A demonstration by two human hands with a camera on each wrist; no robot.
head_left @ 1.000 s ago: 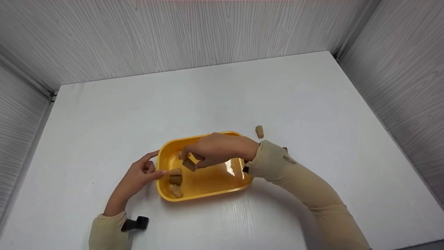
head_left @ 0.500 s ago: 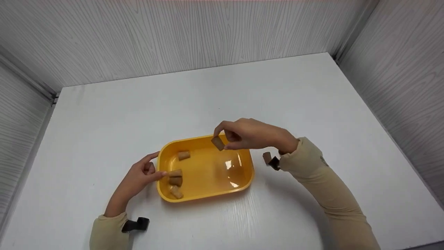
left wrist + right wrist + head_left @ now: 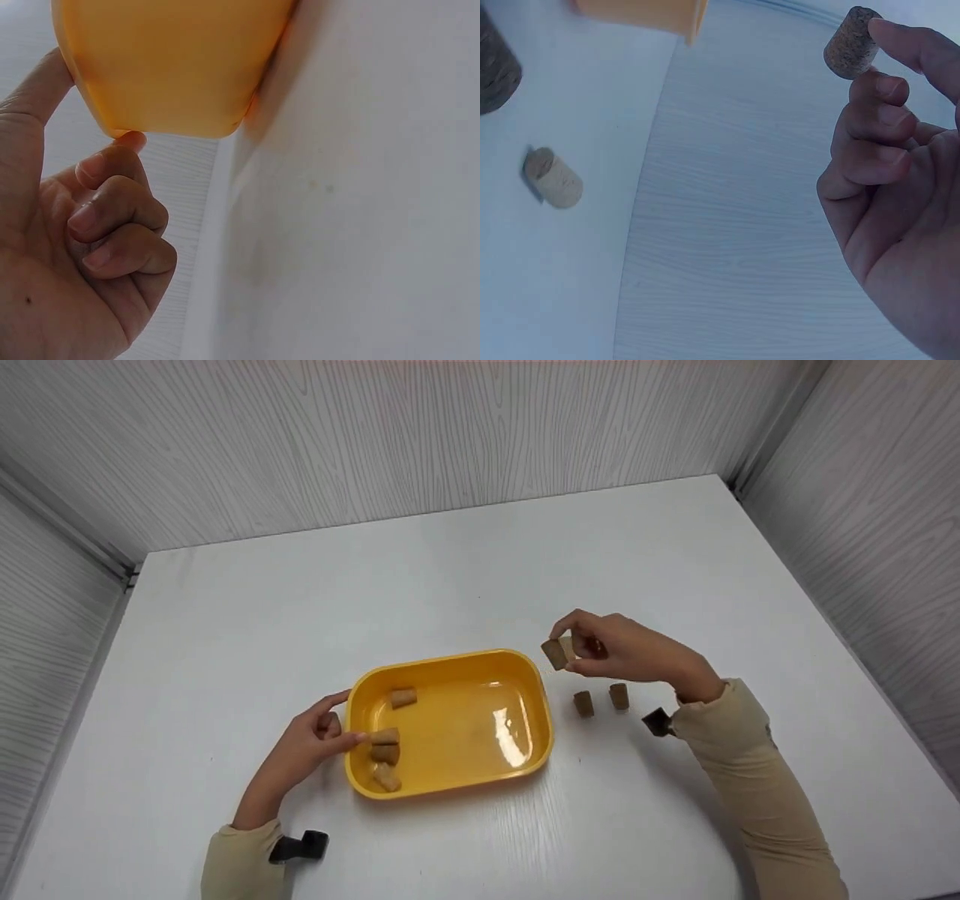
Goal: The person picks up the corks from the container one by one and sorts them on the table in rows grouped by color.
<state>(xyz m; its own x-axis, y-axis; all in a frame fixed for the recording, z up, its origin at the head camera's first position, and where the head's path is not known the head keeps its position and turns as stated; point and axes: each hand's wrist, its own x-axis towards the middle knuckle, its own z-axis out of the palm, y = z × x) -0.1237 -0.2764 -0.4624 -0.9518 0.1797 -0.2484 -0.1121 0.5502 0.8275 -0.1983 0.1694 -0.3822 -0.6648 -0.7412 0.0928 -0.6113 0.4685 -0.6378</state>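
My right hand pinches a dark cork stopper between thumb and fingers, just off the right end of a yellow plastic tray. In the right wrist view the held cork shows speckled, above the curled fingers. Behind it in the head view is a lighter cork, partly covered by the hand. The left hand holds the tray's left end, thumb over the rim and index finger against the outer wall. Its other fingers curl into the palm. Several corks lie inside the tray's left side.
Two dark corks, one nearer and one farther right, stand on the white table under the right wrist. Grey wood-grain panels enclose the table at the back and sides.
The right hand has lifted the dark cork from the tray's left side and carried it rightward past the rim. The left hand stays at the tray's end.
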